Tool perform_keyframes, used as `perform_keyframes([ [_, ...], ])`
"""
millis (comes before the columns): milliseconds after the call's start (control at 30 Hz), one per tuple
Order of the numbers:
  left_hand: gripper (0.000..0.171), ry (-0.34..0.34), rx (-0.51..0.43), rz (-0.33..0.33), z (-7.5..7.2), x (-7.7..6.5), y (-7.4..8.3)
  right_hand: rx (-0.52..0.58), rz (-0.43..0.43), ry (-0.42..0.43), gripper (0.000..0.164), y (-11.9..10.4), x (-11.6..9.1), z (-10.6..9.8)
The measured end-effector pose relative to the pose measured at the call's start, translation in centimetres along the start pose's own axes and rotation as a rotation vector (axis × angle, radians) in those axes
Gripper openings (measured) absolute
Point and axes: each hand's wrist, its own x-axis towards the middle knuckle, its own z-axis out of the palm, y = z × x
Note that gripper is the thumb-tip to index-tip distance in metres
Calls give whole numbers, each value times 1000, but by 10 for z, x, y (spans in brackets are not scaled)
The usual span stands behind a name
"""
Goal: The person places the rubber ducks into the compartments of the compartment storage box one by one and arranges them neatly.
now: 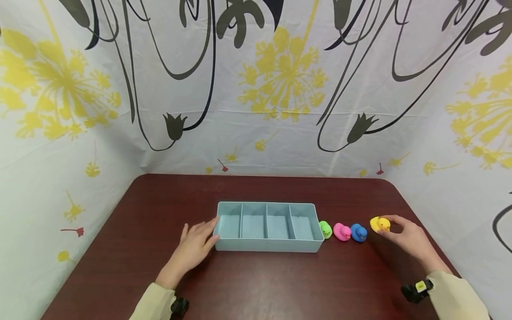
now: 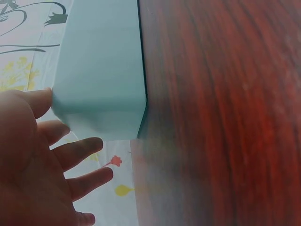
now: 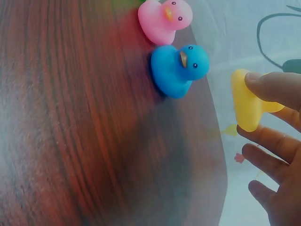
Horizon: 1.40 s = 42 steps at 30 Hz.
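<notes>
A pale blue tray (image 1: 268, 245) with several compartments in a row sits mid-table. My left hand (image 1: 194, 243) touches its left end, thumb and index fingertip at the corner and the other fingers spread, as the left wrist view also shows. My right hand (image 1: 412, 240) pinches a yellow rubber duck (image 3: 248, 103) between thumb and fingers, above the table to the right of the other ducks. A blue rubber duck (image 3: 176, 73) stands closest to it, then a pink rubber duck (image 1: 342, 232). A green rubber duck (image 1: 326, 229) is partly hidden by the tray's right end.
The dark red-brown wooden table (image 1: 264, 284) has rounded far corners. Behind it and at both sides hangs a white cloth (image 1: 240, 142) with yellow and grey flower prints.
</notes>
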Motion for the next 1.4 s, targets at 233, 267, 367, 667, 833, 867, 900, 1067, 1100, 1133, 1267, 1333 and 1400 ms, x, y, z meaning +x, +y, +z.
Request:
perform_keyframes([
  [233, 59, -38, -7, -16, 1, -1, 0, 30, 0, -9, 63, -10, 1, 3],
  [267, 59, -41, -7, -17, 1, -1, 0, 33, -10, 0, 62, -12, 1, 3],
  [367, 59, -51, -8, -21, 2, 0, 0, 42, -38, 22, 60, -18, 3, 4],
  [667, 59, -74, 5, -19, 2, 1, -2, 45, -71, -15, 61, -42, 7, 7],
  [833, 60, -89, 13, -22, 0, 3, 0, 30, -95, -26, 60, -55, 11, 8],
  [867, 60, -94, 12, -25, -1, 4, 0, 30, -97, -31, 60, -58, 12, 7],
  [900, 60, -99, 13, -27, -1, 4, 0, 33, -98, -34, 60, -61, 13, 8],
  [1067, 60, -98, 29, -29, -4, 5, 0, 49, -123, -41, 59, -74, 16, 10],
  [1100, 60, -97, 34, -27, -5, 5, 0, 51, -129, -39, 59, -76, 17, 11],
  [1133, 60, -96, 37, -27, -5, 6, -1, 52, -135, -37, 58, -79, 18, 13],
  [1267, 61, -105, 39, -28, -6, 6, -1, 64, -153, -38, 57, -87, 19, 17],
  [1333, 61, -107, 42, -28, -5, 6, -2, 73, -158, -39, 56, -91, 20, 19],
  [1400, 61, -106, 41, -25, -5, 6, -2, 84, -163, -39, 56, -96, 22, 21],
])
